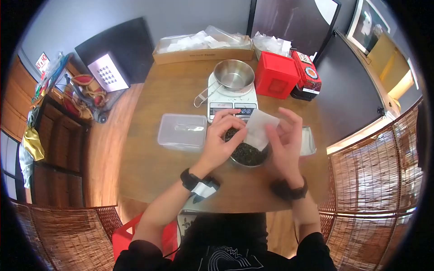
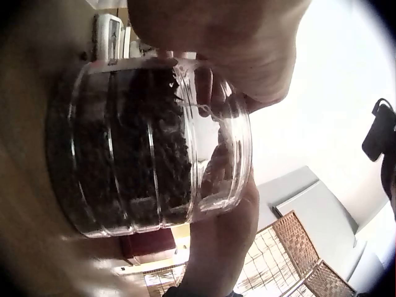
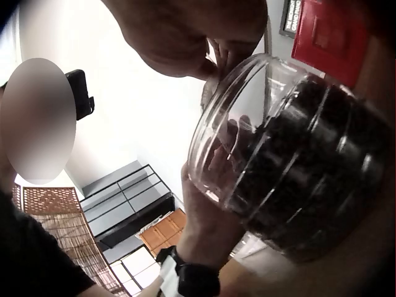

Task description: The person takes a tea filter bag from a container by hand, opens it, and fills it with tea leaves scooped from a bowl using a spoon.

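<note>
A small white pouch (image 1: 261, 130) is held above a clear ribbed jar of dark dried leaves (image 1: 249, 156). My right hand (image 1: 287, 144) pinches its right side between thumb and fingers. At the pouch's left edge, the thumb and forefinger of my left hand (image 1: 222, 140) close on it, over the jar's left rim. The left wrist view has the jar (image 2: 130, 148) with my left hand (image 2: 223, 46) at its mouth. In the right wrist view my right hand (image 3: 192, 34) is above the jar (image 3: 309, 161), and my left fingers (image 3: 238, 133) show through its wall.
A metal pan (image 1: 234, 74) rests on a white scale (image 1: 232, 101) behind the jar. A clear plastic container (image 1: 182, 131) is at the left, a red box (image 1: 276, 74) at the back right. A cardboard box (image 1: 203, 55) of white pouches stands at the back edge.
</note>
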{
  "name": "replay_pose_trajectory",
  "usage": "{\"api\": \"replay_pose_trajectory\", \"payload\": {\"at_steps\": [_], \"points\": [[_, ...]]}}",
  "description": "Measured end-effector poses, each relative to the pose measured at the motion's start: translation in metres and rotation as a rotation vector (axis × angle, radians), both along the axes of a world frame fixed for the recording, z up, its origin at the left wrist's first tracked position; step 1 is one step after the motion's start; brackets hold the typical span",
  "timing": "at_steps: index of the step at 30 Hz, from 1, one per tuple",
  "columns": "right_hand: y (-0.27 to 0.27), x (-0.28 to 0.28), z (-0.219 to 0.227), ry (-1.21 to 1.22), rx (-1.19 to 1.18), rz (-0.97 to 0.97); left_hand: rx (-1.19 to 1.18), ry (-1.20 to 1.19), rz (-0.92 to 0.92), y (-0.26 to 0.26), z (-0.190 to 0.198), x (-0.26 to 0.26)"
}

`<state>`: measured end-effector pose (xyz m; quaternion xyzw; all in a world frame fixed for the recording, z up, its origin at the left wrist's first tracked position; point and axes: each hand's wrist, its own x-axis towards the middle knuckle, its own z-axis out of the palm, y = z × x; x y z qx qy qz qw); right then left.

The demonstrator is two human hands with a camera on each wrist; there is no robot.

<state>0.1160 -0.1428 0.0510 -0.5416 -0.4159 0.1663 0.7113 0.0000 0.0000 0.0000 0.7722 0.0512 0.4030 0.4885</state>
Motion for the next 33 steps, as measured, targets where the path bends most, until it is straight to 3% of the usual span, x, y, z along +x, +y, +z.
{"api": "replay_pose_trajectory", "payload": {"at_steps": [2, 4, 6, 9, 13, 16, 19, 20, 22, 24, 29, 33], "points": [[-0.004, 0.006, -0.009, -0.066, -0.013, 0.012, -0.04, 0.006, 0.001, -0.005, 0.003, 0.0], [-0.008, 0.013, -0.011, -0.137, -0.025, 0.029, -0.368, -0.108, 0.03, -0.013, 0.009, 0.0], [-0.011, 0.018, -0.004, -0.539, -0.128, -0.002, -0.393, -0.117, 0.023, -0.015, 0.01, -0.001], [-0.007, 0.017, -0.006, -0.674, -0.062, -0.06, -0.353, -0.073, 0.027, -0.015, 0.008, -0.004], [-0.007, 0.015, -0.009, -0.643, -0.049, -0.087, -0.212, -0.034, -0.021, -0.01, 0.0, -0.002], [-0.011, 0.015, -0.006, -0.633, -0.004, -0.175, -0.378, -0.046, -0.051, -0.017, 0.008, -0.004], [-0.013, 0.016, -0.005, -0.69, -0.042, -0.256, -0.286, -0.15, -0.073, -0.015, 0.014, -0.006], [-0.014, 0.014, -0.006, -0.641, -0.046, -0.252, -0.284, -0.147, -0.075, -0.015, 0.017, -0.007], [-0.015, 0.014, -0.008, -0.589, -0.05, -0.247, 0.001, -0.1, -0.005, -0.015, 0.023, -0.008], [-0.016, 0.017, -0.014, -0.428, -0.115, -0.066, 0.015, -0.094, -0.002, -0.014, 0.015, -0.003], [-0.016, 0.01, -0.011, -0.371, -0.147, -0.067, -0.077, -0.05, 0.039, -0.02, 0.014, -0.004], [-0.015, 0.006, -0.01, -0.271, -0.084, -0.093, 0.033, -0.059, 0.085, -0.022, 0.022, -0.003]]}}
